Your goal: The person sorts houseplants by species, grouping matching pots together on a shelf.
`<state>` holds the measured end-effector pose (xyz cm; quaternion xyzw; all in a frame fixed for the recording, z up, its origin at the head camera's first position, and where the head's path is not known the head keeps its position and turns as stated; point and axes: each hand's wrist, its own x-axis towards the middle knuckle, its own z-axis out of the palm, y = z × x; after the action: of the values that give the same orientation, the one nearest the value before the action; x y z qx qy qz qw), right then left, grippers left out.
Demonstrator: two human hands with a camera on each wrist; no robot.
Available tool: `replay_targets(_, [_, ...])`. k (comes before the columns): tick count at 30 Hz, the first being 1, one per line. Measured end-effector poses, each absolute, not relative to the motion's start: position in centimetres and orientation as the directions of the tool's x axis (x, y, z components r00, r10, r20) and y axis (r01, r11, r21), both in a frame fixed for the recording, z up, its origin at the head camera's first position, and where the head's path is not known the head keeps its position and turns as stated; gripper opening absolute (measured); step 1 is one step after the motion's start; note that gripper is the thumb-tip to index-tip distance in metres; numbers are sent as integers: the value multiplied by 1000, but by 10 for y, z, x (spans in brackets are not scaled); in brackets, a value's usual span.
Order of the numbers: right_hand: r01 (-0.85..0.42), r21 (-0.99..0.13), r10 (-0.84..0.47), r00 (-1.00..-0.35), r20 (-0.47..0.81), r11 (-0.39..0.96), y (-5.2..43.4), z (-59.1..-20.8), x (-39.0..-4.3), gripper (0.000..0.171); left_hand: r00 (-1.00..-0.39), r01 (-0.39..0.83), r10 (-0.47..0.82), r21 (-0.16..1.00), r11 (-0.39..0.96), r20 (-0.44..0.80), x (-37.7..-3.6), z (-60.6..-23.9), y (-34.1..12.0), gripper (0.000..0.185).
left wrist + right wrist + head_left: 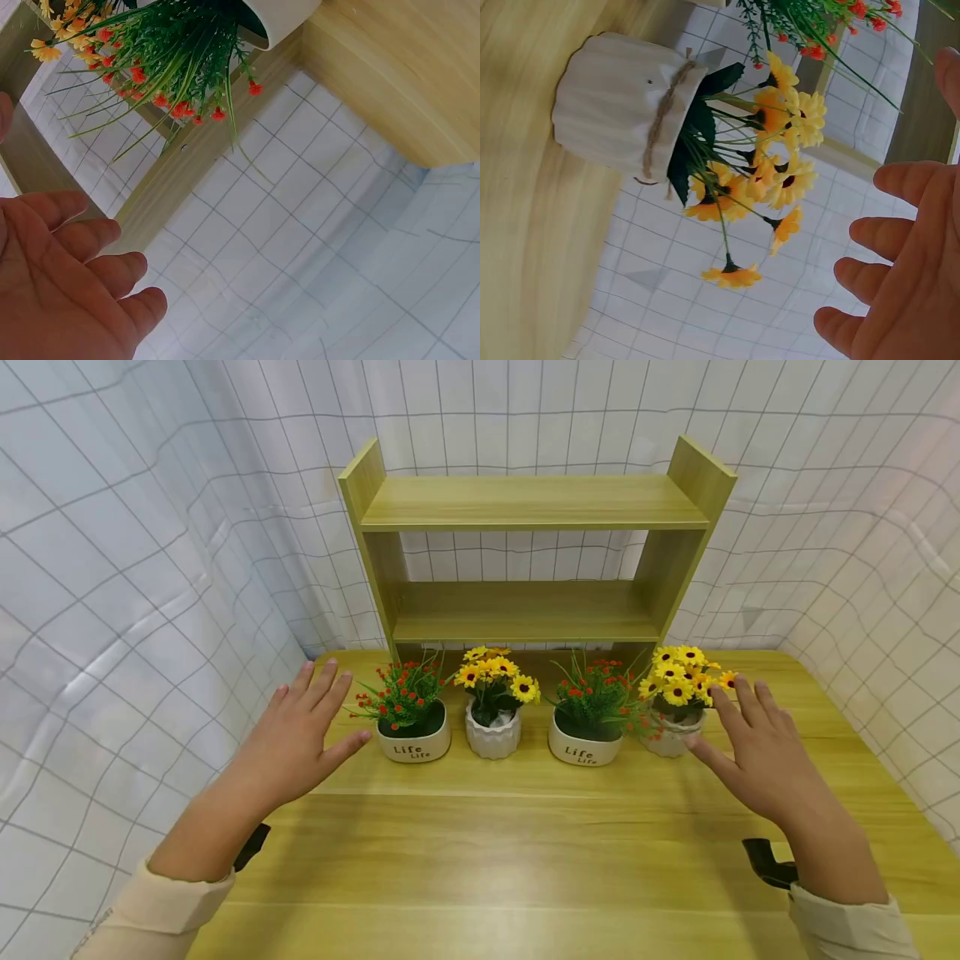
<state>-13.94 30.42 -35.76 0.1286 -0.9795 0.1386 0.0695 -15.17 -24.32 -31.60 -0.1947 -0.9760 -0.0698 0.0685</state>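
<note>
Hovering with fingers spread, both hands flank a row of four small flower pots on the wooden table point(525, 860).

At lower left of the head view, the left hand point(296, 743) is open and holds nothing, its thumb just beside the "Life" pot of red flowers point(412, 727) at the row's left end. At lower right, the right hand point(757, 752) is likewise spread and empty, its thumb close to the ribbed sunflower pot point(675, 714) with twine at the right end; contact cannot be told. Between them stand another sunflower pot point(493, 710) and a second "Life" pot point(585, 731). Behind, centre frame, rises a two-tier wooden shelf point(532, 502).
</note>
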Motion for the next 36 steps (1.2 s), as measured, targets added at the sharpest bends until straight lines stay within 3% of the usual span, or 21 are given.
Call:
replay_targets(12, [-360, -287, -242, -896, 373, 888, 311, -379, -137, 78, -886, 453, 395, 276, 848, 242, -184, -285, -243, 76])
replay_targets(26, [-389, -352, -114, -793, 599, 852, 304, -410, -143, 65, -959, 281, 261, 518, 808, 115, -230, -244, -229, 73])
replay_targets(36, [-230, -567, 60, -893, 446, 791, 296, -424, -150, 59, -988, 154, 117, 704, 693, 100, -254, -227, -217, 72])
